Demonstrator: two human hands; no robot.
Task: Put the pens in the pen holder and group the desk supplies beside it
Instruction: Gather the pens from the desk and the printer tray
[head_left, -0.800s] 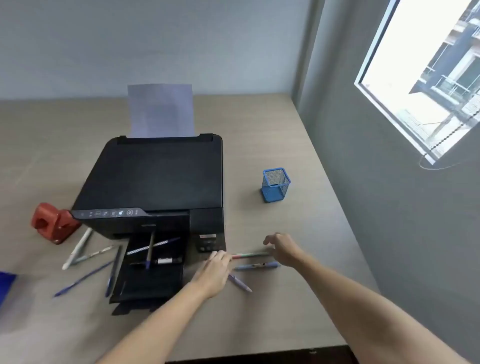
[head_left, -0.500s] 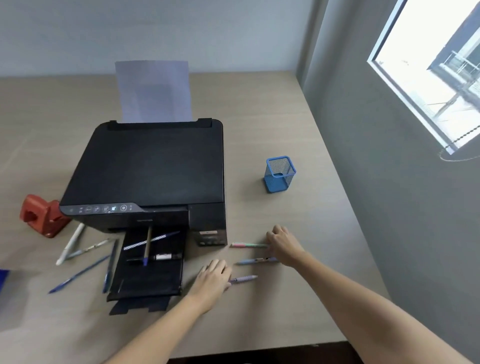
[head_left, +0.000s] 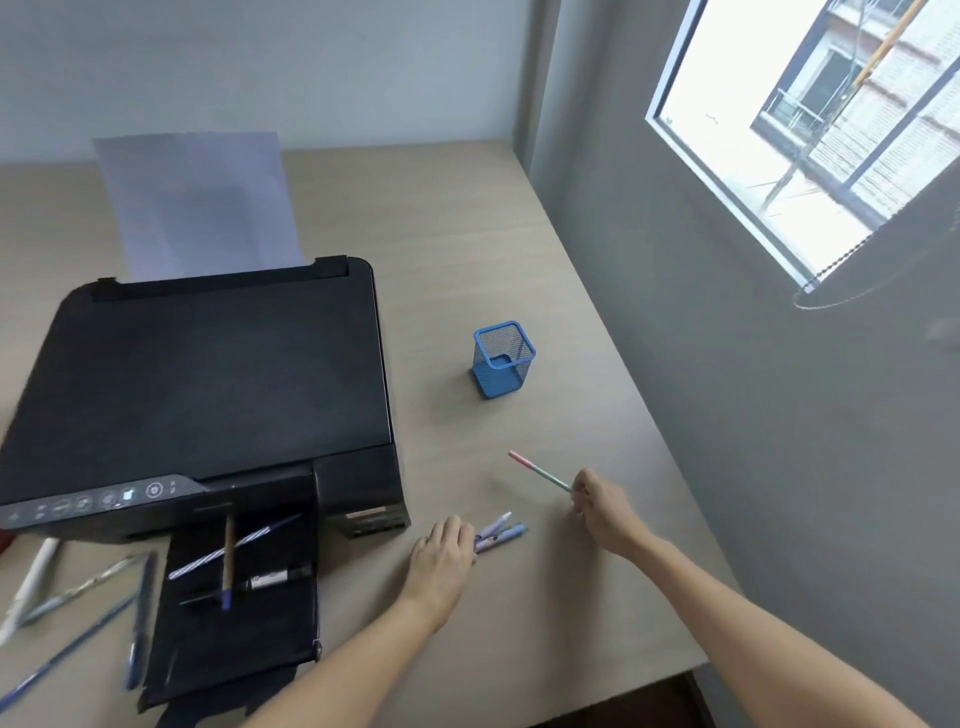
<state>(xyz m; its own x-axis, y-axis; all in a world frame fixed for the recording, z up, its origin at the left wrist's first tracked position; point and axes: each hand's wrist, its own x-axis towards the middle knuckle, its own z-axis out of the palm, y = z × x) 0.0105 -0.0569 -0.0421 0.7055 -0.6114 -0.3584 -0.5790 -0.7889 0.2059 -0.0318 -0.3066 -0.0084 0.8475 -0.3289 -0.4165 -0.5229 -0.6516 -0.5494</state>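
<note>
A blue mesh pen holder (head_left: 503, 358) stands upright on the desk, right of the printer, with nothing visible inside. My right hand (head_left: 605, 512) holds a pink and green pen (head_left: 540, 472) lifted off the desk, its tip pointing up and left toward the holder. My left hand (head_left: 444, 548) is closed on two pale blue and lilac pens (head_left: 498, 532) at desk level. Three more pens (head_left: 234, 564) lie crossed on the printer's black output tray. Several pens (head_left: 78, 608) lie scattered on the desk at the lower left.
A black printer (head_left: 208, 374) with a sheet of paper (head_left: 197, 202) standing in its rear feed fills the left half of the desk (head_left: 467, 234). A grey wall with a window runs along the desk's right edge. The desk's front edge is near my forearms.
My right hand picked the pink and green pen up off the desk. My left hand gathered the two pale pens together and closed on them. The camera swung, so the red object at the left left view.
</note>
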